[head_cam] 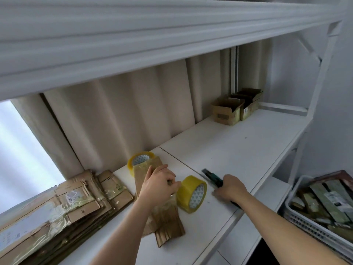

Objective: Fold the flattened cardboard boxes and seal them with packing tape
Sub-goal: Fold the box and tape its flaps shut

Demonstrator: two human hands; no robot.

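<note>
A flat brown cardboard box [162,217] lies long on the white tabletop [238,146]. One yellow tape roll [192,194] stands on its edge just beside it, another tape roll [140,159] is at its far end. A stack of flat boxes [63,207] lies to the left

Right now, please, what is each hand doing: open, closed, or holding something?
Left hand: pinches the tape end from the near tape roll, over the flat box.
Right hand: grips the cutter.

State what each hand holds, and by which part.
Left hand pinches the tape end pulled from the near tape roll, over the flat box. Right hand grips the cutter by its handle.
</note>
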